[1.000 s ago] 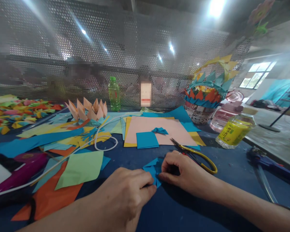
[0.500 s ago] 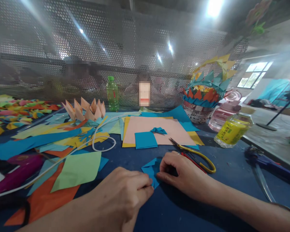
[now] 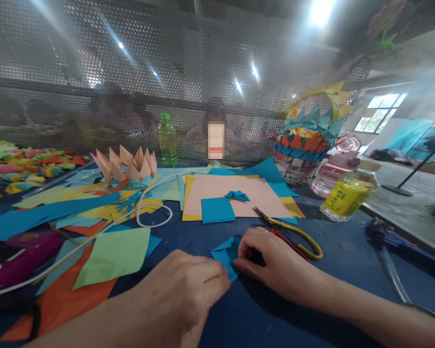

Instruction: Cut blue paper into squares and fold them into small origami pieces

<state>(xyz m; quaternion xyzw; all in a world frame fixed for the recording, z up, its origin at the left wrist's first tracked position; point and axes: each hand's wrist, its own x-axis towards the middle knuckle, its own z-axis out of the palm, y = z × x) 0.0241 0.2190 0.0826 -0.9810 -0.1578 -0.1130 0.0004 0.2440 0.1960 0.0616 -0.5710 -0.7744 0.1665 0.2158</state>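
Paper (image 3: 226, 252), blue and partly folded, lies between the two hands on the near part of the tabletop (image 3: 275, 319), well in from its right edge. The left hand (image 3: 194, 275) has its grip closed on the near side, thumb and fingers together; the right hand (image 3: 263, 251) curls over the right side, fingertips hidden, so I cannot tell whether that grip pinches or merely presses. Holding two sides against a firm surface presumably stops slipping. Scissors (image 3: 293, 225) rest just beside the right hand, likely for easy reach. Toward the far edge, a blue square (image 3: 218, 210) and a small folded piece (image 3: 237, 195) lie on a pink sheet (image 3: 264, 203), perhaps to separate them from clutter.
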